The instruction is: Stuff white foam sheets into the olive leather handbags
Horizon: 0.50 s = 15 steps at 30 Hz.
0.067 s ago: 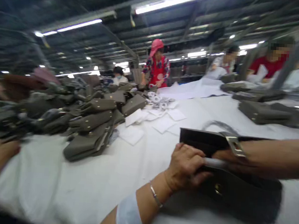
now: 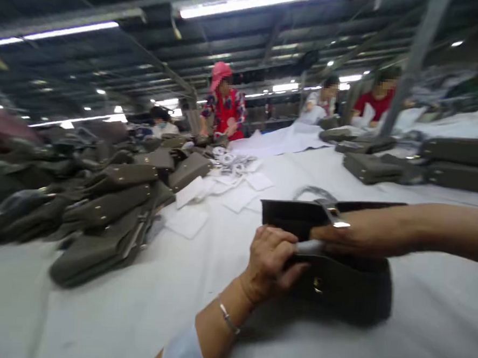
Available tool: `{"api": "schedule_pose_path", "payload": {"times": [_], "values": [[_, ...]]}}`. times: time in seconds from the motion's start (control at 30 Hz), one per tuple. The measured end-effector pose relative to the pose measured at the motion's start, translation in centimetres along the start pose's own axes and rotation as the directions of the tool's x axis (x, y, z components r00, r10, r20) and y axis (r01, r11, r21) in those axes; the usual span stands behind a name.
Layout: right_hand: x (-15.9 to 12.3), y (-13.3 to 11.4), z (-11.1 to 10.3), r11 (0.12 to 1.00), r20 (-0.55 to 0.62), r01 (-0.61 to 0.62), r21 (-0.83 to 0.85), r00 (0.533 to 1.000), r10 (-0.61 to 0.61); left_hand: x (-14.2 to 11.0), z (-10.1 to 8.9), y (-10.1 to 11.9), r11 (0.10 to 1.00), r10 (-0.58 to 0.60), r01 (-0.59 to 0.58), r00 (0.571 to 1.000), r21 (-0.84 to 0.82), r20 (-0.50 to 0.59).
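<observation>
A dark olive handbag [image 2: 349, 288] stands with its mouth open on the white-covered table, a gold-coloured fitting on its front. My left hand [image 2: 272, 259] is closed on the bag's front upper edge at its left end. Beside those fingers a whitish piece [image 2: 310, 247] lies along the opening; its kind is unclear. My right hand [image 2: 353, 232] reaches into the bag's mouth, and its fingers are hidden inside. Over that hand lies a strap with a metal buckle [image 2: 337, 218]. A wrapped-looking handle [image 2: 315, 193] loops up behind the bag.
Many similar dark bags [image 2: 111, 209] are heaped on the left. White sheets [image 2: 188, 219] and pale rings [image 2: 224, 156] lie mid-table. More bags [image 2: 462, 165] are stacked at far right. A person in a red apron [image 2: 227, 111] stands across the table; other people work further back.
My view has turned right, so the scene shifts left. Another person's hand at the left edge is out of view. More of the back of my right hand shows.
</observation>
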State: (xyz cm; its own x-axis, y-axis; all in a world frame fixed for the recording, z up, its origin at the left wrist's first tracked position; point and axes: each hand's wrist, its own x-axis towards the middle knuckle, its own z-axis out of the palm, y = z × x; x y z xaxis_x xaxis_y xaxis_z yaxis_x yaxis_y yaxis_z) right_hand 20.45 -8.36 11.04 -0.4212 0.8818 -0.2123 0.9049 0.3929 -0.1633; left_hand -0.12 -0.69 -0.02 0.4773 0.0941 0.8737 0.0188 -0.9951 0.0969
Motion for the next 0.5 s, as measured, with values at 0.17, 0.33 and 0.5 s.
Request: {"api": "schedule_pose_path", "payload": {"times": [0.17,0.33,0.5], "values": [[0.5,-2.0,-0.6,0.989,-0.009,-0.107,-0.103,0.994,0.107,0.1,-0.1,-0.2,0.999,0.022,-0.023,0.999,0.043,0.023],[-0.3,-2.5,0.3,0.959,-0.096,-0.247,-0.139,0.967,0.235,0.4,0.0,-0.4,0.989,0.056,-0.062,0.998,0.136,0.041],[-0.4,-2.3,0.0,0.971,-0.017,-0.18,-0.156,0.984,0.18,0.9,-0.6,-0.2,0.991,0.051,-0.067,0.99,0.116,0.131]]}}
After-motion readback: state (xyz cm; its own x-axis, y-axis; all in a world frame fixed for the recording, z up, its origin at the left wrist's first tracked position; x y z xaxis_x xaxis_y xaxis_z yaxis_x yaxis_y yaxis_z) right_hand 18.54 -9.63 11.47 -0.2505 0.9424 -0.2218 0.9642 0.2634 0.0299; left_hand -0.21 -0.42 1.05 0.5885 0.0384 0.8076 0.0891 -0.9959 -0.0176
